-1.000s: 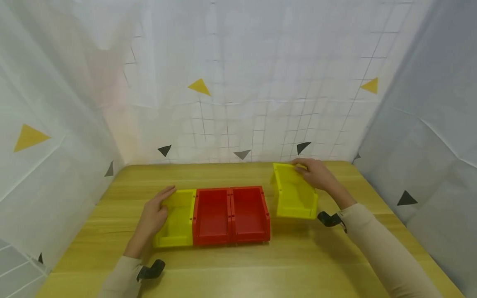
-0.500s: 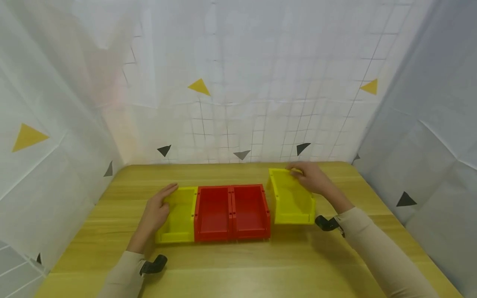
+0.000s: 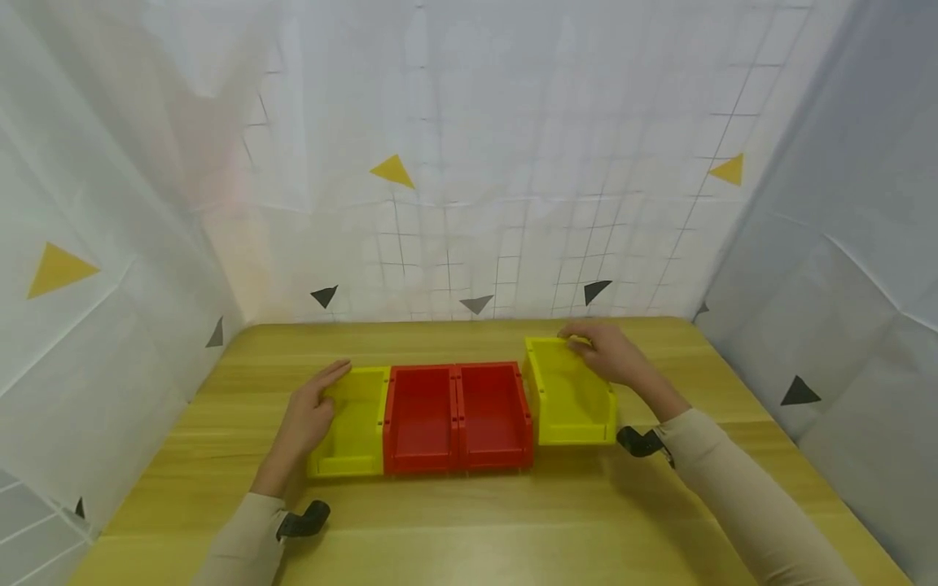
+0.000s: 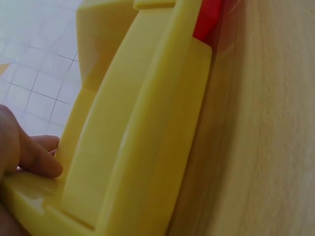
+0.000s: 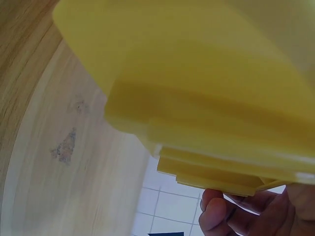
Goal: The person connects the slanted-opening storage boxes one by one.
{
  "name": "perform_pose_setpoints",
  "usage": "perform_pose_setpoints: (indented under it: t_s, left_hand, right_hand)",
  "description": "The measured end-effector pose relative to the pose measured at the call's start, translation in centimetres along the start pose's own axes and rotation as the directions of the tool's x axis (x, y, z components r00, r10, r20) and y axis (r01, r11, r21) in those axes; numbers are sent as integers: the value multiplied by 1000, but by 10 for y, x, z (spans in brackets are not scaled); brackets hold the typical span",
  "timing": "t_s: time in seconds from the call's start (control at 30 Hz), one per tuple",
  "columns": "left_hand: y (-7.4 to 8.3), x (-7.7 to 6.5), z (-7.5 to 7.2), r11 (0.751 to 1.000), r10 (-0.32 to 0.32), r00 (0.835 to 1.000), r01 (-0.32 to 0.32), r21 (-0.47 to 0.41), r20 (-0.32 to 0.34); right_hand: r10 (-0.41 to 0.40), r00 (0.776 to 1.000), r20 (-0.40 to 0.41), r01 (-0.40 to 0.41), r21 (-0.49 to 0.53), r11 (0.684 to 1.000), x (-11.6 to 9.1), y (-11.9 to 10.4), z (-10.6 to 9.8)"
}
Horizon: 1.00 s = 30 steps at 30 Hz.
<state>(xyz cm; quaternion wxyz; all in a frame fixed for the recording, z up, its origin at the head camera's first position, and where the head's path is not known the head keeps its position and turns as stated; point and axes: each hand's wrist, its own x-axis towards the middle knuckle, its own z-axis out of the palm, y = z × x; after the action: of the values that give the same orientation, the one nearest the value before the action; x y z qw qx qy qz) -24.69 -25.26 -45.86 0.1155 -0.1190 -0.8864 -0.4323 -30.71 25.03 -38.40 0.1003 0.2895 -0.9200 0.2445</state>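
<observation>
Along the table a yellow storage bin (image 3: 357, 419) stands at the left end of a row, side by side with two red bins (image 3: 422, 415). My left hand (image 3: 302, 422) grips this yellow bin by its left side wall, the thumb over the edge. In the left wrist view the fingers (image 4: 42, 160) lie at the bin's rim. A second yellow bin (image 3: 572, 391) hangs close to the right side of the red pair, its shadow below it. My right hand (image 3: 614, 358) pinches it at the back right corner; curled fingers (image 5: 216, 216) show behind the bin in the right wrist view.
The wooden tabletop (image 3: 469, 529) stretches in front of the row. White cloth walls (image 3: 513, 163) with yellow and dark triangles enclose the table at the back and sides. A black wrist mount (image 3: 640, 442) sticks out beside the right yellow bin.
My right hand has brought its yellow bin left and down, closer to the red bins. The left hand and the row have shifted slightly to the right and back, mostly in the first half second.
</observation>
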Motion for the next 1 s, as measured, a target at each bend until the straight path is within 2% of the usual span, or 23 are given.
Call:
perform_pose_setpoints:
  t_s: [0.77, 1.0]
  left_hand:
    - [2, -1, 0, 1000, 3, 1000, -3, -2, -5]
    - [1, -1, 1, 1000, 3, 1000, -3, -1, -8]
  right_hand:
    - [26, 999, 36, -26, -13, 1000, 0, -3, 1]
    - [6, 1000, 22, -5, -12, 1000, 2, -2, -1]
